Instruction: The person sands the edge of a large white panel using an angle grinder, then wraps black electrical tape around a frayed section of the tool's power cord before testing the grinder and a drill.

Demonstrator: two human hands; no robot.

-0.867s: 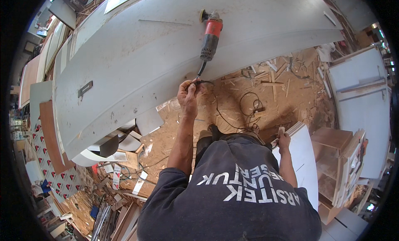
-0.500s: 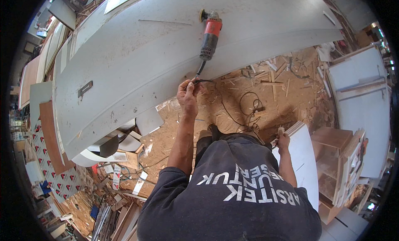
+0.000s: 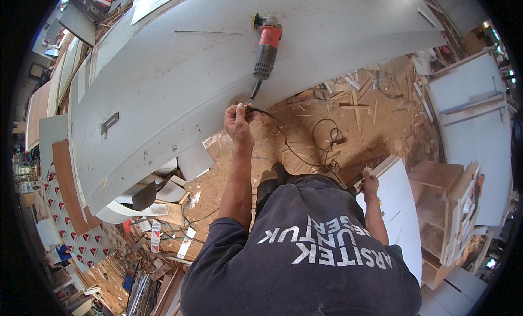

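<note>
Upper centre: cylindrical red-black grinder (image 3: 267,48) on smooth, dust-smudged grey desk (image 3: 180,82). Left fingers (image 3: 240,112), near centre, pinched tight on flexible black cord (image 3: 255,89). Right fingers (image 3: 371,180), right of centre, curled; contents unclear.

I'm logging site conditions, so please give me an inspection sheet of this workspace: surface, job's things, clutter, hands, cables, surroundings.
Surface: pale grey panel, dusty and marked.
Job's things: red-and-black angle grinder lying on the panel.
Clutter: thin rod on the panel; wood offcuts strewn over the floor.
Hands: left hand pinches the grinder's cord; right hand is beside a white board, its grip contents unclear.
Cables: cord runs from grinder to left hand; dark loop on the floor.
Surroundings: wooden cabinet and large white panel at right.
</note>
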